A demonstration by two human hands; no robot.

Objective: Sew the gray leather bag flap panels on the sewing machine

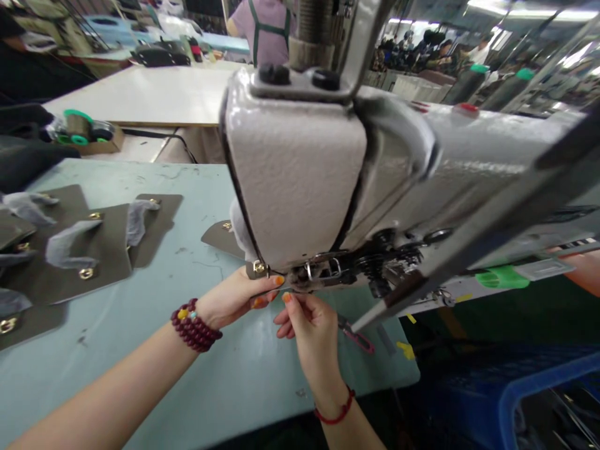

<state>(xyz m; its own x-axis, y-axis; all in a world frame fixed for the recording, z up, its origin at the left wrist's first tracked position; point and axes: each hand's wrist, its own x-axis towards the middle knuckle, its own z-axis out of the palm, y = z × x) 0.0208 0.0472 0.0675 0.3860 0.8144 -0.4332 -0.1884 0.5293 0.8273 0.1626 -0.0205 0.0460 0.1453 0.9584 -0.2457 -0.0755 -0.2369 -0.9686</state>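
A sewing machine's pale head (295, 175) fills the middle of the view above both hands. My left hand (229, 300), with dark red beads at the wrist, pinches the near edge of a grey-brown panel (218, 239). This panel carries gold hardware and a wrapped handle, and the machine head hides part of it. Just to the right, below the needle area, my right hand (314, 325) has thumb and finger pressed together. What they hold, if anything, is too small to make out. A pink-handled cutting tool (360, 340) lies on the table beyond the right wrist.
Several similar panels (112, 244) with plastic-wrapped handles overlap on the pale blue table (187, 387) at left. A slanted metal bar (469, 244) crosses the right side. A blue crate (510, 387) stands at lower right. A person (269, 31) is behind a white table (164, 94).
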